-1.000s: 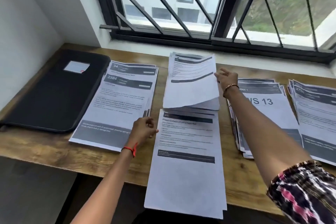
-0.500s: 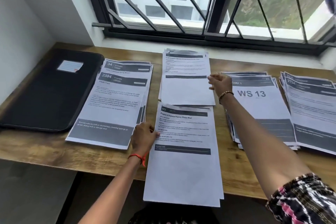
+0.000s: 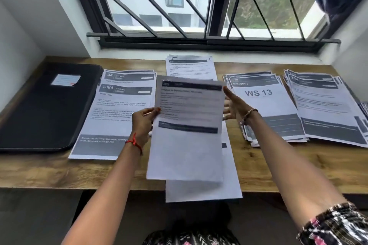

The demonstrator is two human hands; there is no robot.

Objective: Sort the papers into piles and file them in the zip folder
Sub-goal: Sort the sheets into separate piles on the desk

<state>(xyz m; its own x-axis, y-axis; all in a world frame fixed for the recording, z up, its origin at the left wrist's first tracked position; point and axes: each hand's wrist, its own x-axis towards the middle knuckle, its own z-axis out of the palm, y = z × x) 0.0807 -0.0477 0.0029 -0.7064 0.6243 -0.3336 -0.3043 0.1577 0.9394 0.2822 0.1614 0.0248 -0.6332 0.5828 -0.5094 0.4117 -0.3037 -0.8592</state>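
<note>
Fingers [image 3: 153,111] of left hand [image 3: 142,123]: pinching left edge of white printed sheet [image 3: 189,131], now lifted off near white paper stack [image 3: 207,191]. Spread fingers [image 3: 229,95], right hand [image 3: 236,108]: back from far pile [image 3: 191,68], beside sheet. Black zip folder [image 3: 45,109]: shut, far left; sorting continues, filing unstarted.
</note>
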